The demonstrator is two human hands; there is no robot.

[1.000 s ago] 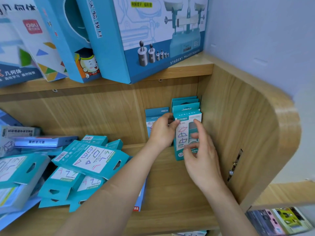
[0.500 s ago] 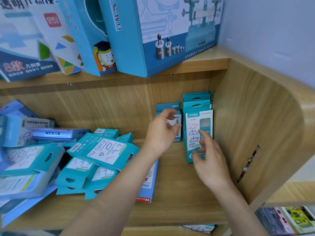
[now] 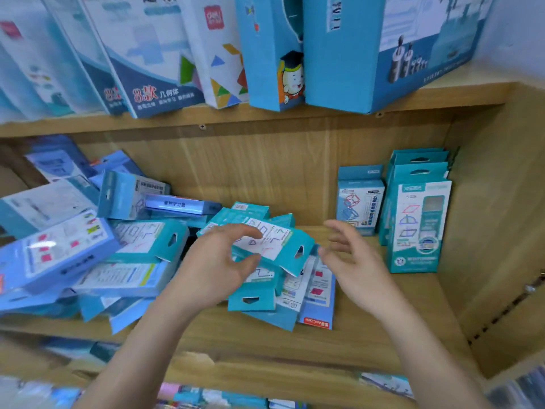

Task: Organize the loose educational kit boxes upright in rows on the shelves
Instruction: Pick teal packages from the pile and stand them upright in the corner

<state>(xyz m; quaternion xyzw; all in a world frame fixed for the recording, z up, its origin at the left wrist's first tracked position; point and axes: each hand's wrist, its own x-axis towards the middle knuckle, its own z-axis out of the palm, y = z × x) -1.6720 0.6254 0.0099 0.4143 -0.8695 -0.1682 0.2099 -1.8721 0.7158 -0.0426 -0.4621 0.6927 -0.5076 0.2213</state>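
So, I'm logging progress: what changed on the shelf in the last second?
Both hands let go of the upright teal cardboard boxes in the right corner and moved left. The left hand now reaches over the top teal box of the loose pile; the right hand hangs open beside it. Upright boxes and pile stayed put.

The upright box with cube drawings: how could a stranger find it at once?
On the middle shelf, go to the right end. Left of the teal row stands one shorter, bluer box; only it shows red and blue cube frames.
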